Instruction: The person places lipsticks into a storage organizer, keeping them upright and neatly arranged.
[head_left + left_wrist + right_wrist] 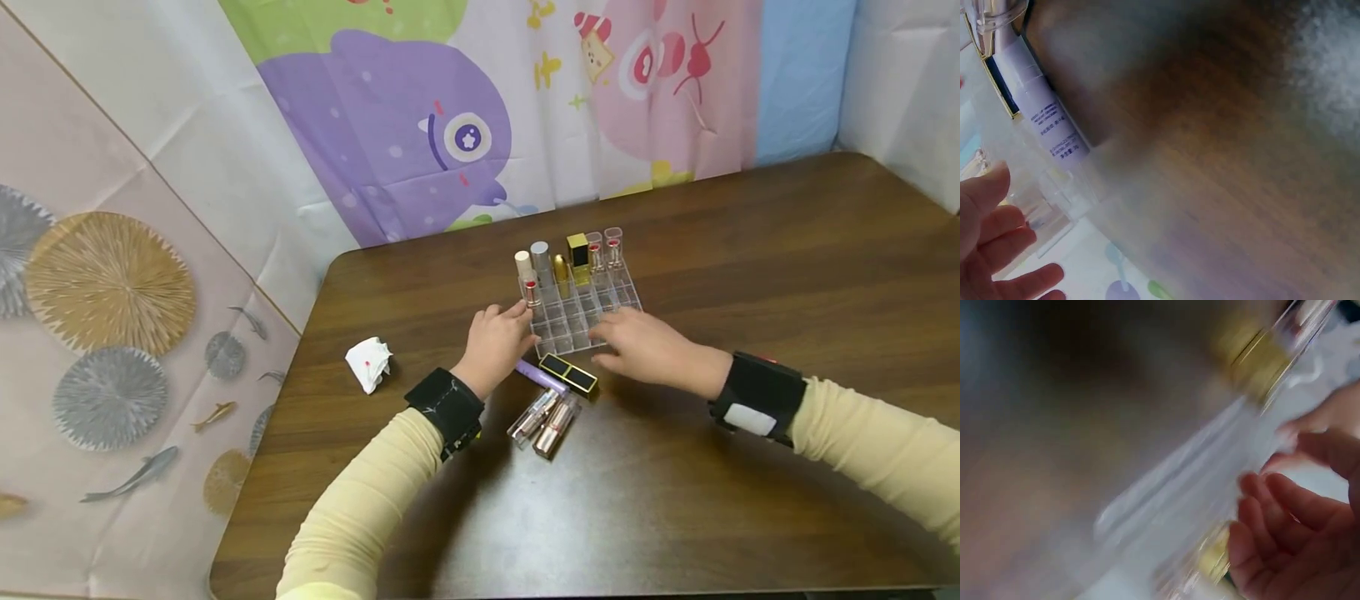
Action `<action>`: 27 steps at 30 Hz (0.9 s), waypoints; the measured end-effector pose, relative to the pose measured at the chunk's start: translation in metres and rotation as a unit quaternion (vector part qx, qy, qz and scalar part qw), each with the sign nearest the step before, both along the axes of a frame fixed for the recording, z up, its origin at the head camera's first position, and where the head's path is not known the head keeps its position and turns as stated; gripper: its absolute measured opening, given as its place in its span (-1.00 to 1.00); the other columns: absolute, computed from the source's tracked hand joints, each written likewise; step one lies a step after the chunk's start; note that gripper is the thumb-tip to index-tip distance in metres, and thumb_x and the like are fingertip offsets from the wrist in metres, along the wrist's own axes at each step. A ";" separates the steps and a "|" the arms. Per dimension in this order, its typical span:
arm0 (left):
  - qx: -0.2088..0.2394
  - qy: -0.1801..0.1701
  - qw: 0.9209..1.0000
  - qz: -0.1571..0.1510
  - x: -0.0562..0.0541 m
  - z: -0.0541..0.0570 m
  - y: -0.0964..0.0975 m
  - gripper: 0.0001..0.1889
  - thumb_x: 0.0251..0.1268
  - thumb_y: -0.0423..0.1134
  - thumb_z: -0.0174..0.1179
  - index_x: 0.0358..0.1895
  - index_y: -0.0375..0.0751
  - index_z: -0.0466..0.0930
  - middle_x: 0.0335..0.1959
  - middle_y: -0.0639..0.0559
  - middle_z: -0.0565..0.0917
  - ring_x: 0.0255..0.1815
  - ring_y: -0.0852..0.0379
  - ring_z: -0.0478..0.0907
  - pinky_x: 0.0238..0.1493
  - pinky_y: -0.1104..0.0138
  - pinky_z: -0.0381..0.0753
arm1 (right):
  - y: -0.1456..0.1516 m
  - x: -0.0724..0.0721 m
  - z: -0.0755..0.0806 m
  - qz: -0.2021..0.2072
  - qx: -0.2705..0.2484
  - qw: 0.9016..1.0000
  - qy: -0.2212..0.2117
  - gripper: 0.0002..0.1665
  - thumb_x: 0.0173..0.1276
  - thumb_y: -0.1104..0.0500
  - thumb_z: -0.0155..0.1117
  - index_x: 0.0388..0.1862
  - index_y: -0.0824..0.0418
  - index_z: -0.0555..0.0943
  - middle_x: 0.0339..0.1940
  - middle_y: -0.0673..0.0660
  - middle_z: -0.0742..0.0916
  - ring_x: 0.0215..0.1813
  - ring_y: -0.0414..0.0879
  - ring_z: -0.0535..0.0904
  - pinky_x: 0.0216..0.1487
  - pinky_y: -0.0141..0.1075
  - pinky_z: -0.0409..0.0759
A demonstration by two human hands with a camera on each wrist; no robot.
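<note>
A clear lipstick organizer (pixel 576 320) stands on the table with several lipsticks upright in its back rows, among them a gold one (pixel 560 268) and a black-and-gold one (pixel 578 253). My left hand (pixel 492 343) is at its front left corner, fingers loose around nothing. At the front right, my right hand (pixel 648 346) has its fingers by the organizer's edge, gently bent and holding nothing. Whether either hand touches the plastic is unclear. In front lie a lilac tube (pixel 1050 115), a black lipstick case with gold edges (pixel 570 375) and two clear-capped lipsticks (pixel 557 429).
Crumpled white tissue (pixel 368 364) with a red spot lies on the left of the brown wooden table (pixel 787 275). Behind the table hangs a cartoon-printed curtain (pixel 420 125). Much of the right wrist view is blurred.
</note>
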State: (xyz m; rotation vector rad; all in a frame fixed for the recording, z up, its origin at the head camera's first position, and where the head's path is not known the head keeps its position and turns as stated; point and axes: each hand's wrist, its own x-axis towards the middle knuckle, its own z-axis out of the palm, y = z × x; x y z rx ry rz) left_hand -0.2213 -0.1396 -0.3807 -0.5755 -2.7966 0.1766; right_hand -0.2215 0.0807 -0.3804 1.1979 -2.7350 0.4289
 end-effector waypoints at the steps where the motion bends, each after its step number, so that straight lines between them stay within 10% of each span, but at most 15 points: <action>1: -0.007 -0.004 1.000 0.004 0.000 0.000 0.001 -0.56 0.09 0.02 0.22 0.02 -0.08 0.58 0.15 0.10 0.52 -0.28 -0.01 0.53 -0.26 0.23 0.47 | -0.006 0.004 -0.001 0.012 0.004 1.000 -0.018 -0.67 0.11 0.13 0.33 -0.24 0.36 0.63 -0.40 0.15 0.66 -0.33 0.00 0.51 -0.23 -0.14 0.48; 13: -0.057 -0.029 0.998 0.027 0.003 0.006 0.008 -0.44 -0.03 0.08 0.24 0.08 -0.11 0.55 0.17 0.10 0.51 -0.33 0.06 0.53 -0.29 0.29 0.48 | -0.023 0.010 -0.016 -0.035 0.018 0.987 -0.154 -0.86 0.02 0.17 0.31 -0.60 0.18 0.56 -0.68 -0.03 0.51 -0.59 -0.17 0.36 -0.59 -0.35 0.28; 27: -0.053 -0.042 0.998 0.015 0.001 0.006 0.006 -0.43 0.04 0.08 0.23 0.12 -0.15 0.52 0.20 0.06 0.48 -0.32 0.05 0.57 -0.27 0.26 0.51 | 0.002 -0.012 0.045 -0.052 -0.060 0.978 -0.194 -0.78 0.16 0.19 0.20 -0.28 0.32 0.61 -0.49 0.06 0.62 -0.50 -0.15 0.41 -0.47 -0.32 0.34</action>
